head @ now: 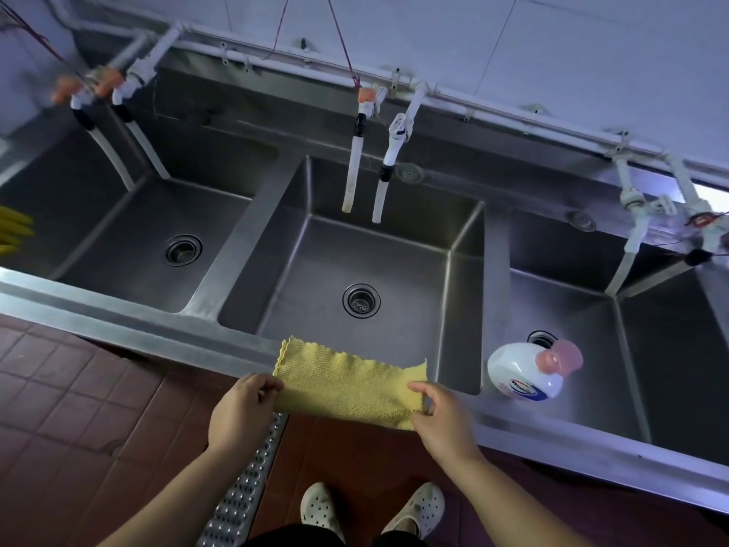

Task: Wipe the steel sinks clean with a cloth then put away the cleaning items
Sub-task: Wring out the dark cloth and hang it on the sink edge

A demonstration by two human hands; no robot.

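A person stands at a long steel unit with three sinks in a row, and both hands hold a yellow cloth (pixel 349 382) stretched flat between them above the front rim of the middle sink (pixel 465 309). The left hand (pixel 240 412) pinches the cloth's left edge between thumb and curled fingers, and the right hand (pixel 442 418) pinches its right edge the same way, so the cloth hangs taut and slightly tilted, its far edge reaching over the basin. The middle sink has a round drain strainer (pixel 361 301) in its floor and two white hoses (pixel 365 171) hanging from taps on the wall pipe above it. The left sink (pixel 118 246) has its own drain (pixel 183 249) and two more hoses hanging into it. In the right sink (pixel 591 309) a white detergent bottle (pixel 526 371) with a pink cap lies on its side, near the front left corner of that basin and just in front of its drain. At the far left edge something yellow (pixel 14 230) shows only in part and cannot be identified. Below the hands lie a red tiled floor (pixel 79 408), a perforated metal drain grate (pixel 246 483), and the person's two pale clogs (pixel 371 507).
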